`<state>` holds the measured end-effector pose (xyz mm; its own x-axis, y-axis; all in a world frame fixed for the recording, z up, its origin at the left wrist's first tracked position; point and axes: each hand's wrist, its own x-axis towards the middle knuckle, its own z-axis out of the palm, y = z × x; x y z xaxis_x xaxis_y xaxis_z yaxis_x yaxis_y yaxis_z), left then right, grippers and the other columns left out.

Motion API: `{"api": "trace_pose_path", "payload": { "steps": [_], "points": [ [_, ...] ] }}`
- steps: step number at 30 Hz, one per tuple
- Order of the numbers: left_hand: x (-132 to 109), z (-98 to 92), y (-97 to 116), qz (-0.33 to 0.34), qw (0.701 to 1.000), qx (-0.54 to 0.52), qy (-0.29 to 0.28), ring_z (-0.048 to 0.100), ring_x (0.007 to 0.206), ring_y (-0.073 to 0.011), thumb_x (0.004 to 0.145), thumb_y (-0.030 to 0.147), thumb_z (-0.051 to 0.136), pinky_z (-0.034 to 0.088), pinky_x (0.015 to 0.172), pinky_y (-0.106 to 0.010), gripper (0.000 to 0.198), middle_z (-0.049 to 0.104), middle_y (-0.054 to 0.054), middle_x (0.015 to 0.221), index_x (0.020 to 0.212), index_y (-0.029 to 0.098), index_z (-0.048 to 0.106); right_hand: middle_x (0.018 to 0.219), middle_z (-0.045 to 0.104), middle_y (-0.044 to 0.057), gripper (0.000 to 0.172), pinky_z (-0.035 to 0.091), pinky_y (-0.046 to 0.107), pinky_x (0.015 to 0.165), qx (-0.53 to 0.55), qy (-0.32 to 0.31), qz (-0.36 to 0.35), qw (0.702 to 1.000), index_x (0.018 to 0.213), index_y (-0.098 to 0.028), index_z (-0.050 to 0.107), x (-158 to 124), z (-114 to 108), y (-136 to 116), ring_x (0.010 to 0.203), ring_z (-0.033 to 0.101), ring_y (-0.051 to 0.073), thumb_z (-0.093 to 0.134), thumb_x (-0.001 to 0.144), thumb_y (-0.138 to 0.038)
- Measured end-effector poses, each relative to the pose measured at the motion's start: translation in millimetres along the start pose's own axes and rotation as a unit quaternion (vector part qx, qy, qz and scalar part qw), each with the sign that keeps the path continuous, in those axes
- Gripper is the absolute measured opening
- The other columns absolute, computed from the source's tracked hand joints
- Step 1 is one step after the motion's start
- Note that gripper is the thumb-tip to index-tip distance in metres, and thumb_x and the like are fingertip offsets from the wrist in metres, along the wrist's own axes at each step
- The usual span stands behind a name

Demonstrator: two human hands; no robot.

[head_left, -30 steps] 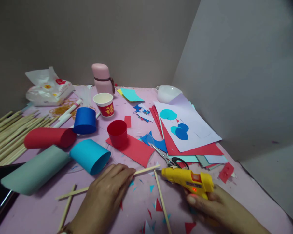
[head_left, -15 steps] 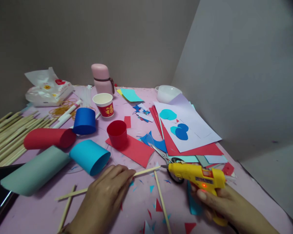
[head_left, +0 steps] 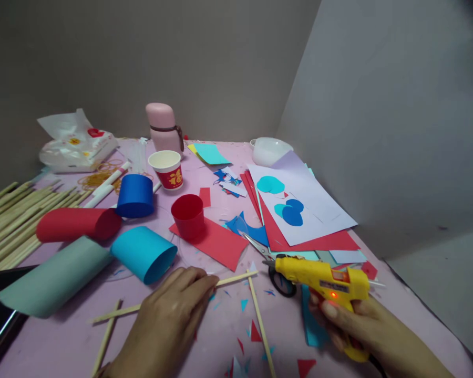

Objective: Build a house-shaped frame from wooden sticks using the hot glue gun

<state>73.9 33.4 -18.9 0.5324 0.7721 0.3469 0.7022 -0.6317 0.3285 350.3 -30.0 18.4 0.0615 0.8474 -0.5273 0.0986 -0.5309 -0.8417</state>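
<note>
My right hand (head_left: 362, 328) is closed round the handle of a yellow glue gun (head_left: 323, 278) with a red light on its side; its nozzle points left, over the handles of the scissors (head_left: 266, 257). Flat on the pink table (head_left: 63, 346), my left hand (head_left: 169, 315) presses its fingertips on a long wooden stick (head_left: 236, 277) that runs left to right. A second stick (head_left: 261, 324) meets it near its right end and runs toward me.
Paper tubes lie at left: red (head_left: 76, 223), cyan (head_left: 144, 253), pale teal (head_left: 51, 277), blue (head_left: 135, 195). A red cup (head_left: 188, 216), a paper cup (head_left: 166, 168), a pink flask (head_left: 162, 128), a white bowl (head_left: 270, 150), stacked paper sheets (head_left: 299, 210) and a bundle of sticks (head_left: 8, 223) surround them.
My right hand has drawn the glue gun to the right, away from the stick joint. My left hand has stayed on the stick.
</note>
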Motion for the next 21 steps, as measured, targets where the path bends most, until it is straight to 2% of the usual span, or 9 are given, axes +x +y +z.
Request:
{"api": "trace_pose_path", "payload": {
  "steps": [8,21],
  "points": [
    [0.6,1.3,-0.4,0.003,1.0,0.002,0.001,0.061,0.079,-0.0187,0.094,0.026,0.036,0.049,0.065,-0.03,0.026,0.065,-0.002,0.087,0.098,0.024,0.062,0.049,0.051,-0.005,0.049,0.028,0.019,0.046,-0.004,-0.026,-0.01,1.0,0.069,-0.015,0.059,-0.1,0.3,-1.9,0.048,0.042,0.007,0.069,0.065,-0.063],
    [-1.3,5.8,-0.8,-0.013,1.0,0.008,-0.017,0.059,0.078,-0.0203,0.093,0.025,0.037,0.05,0.063,-0.034,0.025,0.063,-0.004,0.088,0.099,0.024,0.061,0.054,0.054,-0.003,0.054,0.028,0.02,0.045,-0.009,-0.005,0.011,1.0,0.078,-0.015,0.065,1.0,-0.3,5.0,0.046,0.045,0.007,0.071,0.059,-0.066]
  ]
}}
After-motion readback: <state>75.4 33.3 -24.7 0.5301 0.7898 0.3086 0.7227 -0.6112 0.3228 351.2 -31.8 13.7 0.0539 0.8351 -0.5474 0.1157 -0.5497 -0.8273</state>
